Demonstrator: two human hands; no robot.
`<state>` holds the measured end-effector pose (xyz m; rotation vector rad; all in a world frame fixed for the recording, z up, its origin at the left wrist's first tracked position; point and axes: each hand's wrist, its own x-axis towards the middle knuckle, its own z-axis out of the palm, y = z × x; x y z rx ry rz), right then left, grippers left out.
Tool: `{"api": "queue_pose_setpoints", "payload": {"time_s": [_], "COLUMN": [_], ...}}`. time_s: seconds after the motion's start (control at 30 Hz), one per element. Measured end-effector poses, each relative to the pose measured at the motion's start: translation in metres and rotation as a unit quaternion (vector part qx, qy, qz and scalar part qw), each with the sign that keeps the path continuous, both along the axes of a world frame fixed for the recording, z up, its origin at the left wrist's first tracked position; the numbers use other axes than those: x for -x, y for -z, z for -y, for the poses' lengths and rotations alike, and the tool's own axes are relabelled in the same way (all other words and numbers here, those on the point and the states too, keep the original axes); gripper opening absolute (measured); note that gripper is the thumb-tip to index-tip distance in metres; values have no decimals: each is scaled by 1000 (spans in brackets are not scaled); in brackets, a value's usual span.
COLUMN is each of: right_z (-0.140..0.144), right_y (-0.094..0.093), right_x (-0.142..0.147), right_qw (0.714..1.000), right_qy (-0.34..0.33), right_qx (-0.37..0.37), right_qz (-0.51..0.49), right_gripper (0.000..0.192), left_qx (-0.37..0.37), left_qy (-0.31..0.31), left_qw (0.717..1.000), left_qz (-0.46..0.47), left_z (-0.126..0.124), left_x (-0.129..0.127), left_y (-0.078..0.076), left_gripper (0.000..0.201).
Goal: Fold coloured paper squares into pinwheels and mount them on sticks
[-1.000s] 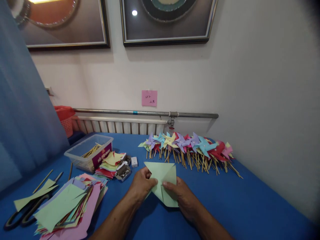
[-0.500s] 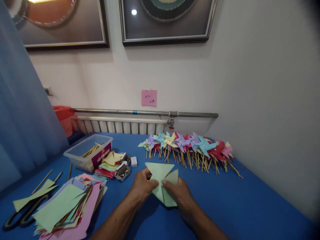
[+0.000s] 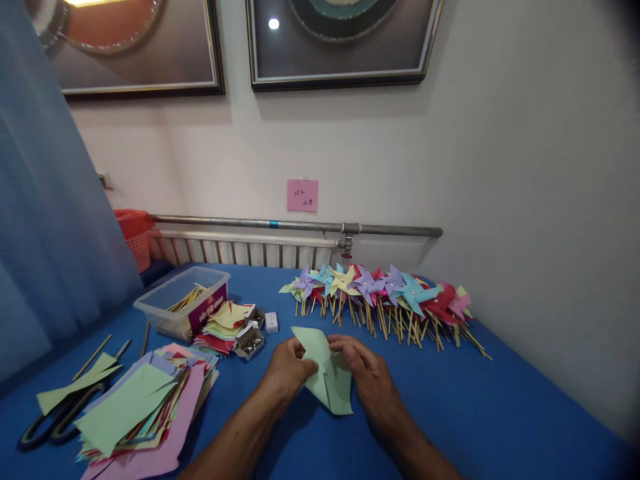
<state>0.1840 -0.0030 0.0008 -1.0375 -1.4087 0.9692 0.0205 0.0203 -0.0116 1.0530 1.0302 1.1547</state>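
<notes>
A pale green paper sheet (image 3: 327, 380), cut and partly folded, lies on the blue table (image 3: 500, 407) in front of me. My left hand (image 3: 287, 370) pinches its left side near the middle. My right hand (image 3: 370, 377) bends one of its corners over toward the centre, fingers curled on the paper's upper right part. Both hands grip the same sheet, which rests low on the table surface.
A row of finished paper pinwheels (image 3: 385, 297) on sticks lies behind. At left are a stack of coloured paper (image 3: 145, 413), black scissors (image 3: 50, 427), a clear box of sticks (image 3: 183, 307), small tins of pins (image 3: 250, 343) and cut paper squares (image 3: 223, 323).
My right hand has moved up over the sheet's right corner and folded it inward; the sheet now looks narrower. The left hand has stayed in place.
</notes>
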Motion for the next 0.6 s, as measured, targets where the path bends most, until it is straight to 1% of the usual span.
{"api": "queue_pose_setpoints", "payload": {"time_s": [0.03,0.1,0.2,0.3,0.37,0.43,0.5,0.53,0.6], "right_z": [0,-2,-7,-9,-8,-8,-10,-11,-16], "right_y": [-1,1,6,8,5,2,3,5,13], "right_x": [0,-1,-3,-6,-7,-9,-10,-11,-11], "right_qw": [1000,1000,999,997,995,993,993,993,995], "right_qy": [5,18,29,39,55,67,77,85,102], "right_qx": [-4,13,29,28,20,-6,-27,-26,2], "right_qz": [7,19,34,60,85,98,89,72,16], "right_gripper": [54,52,39,25,20,24,26,27,35], "left_qx": [-7,-31,-62,-62,-60,-61,-66,-68,-72], "left_qy": [7,28,53,56,58,57,51,46,43], "left_qw": [1000,999,996,996,996,996,995,996,996], "left_qz": [-5,-18,-31,-34,-35,-40,-47,-46,-36], "left_z": [1,3,7,9,9,9,9,9,9], "left_x": [0,0,-2,-3,-3,-2,-2,-2,-2], "left_y": [-1,-2,-5,-5,-4,-4,-5,-5,-6], "left_gripper": [39,38,36,34,34,34,37,38,41]}}
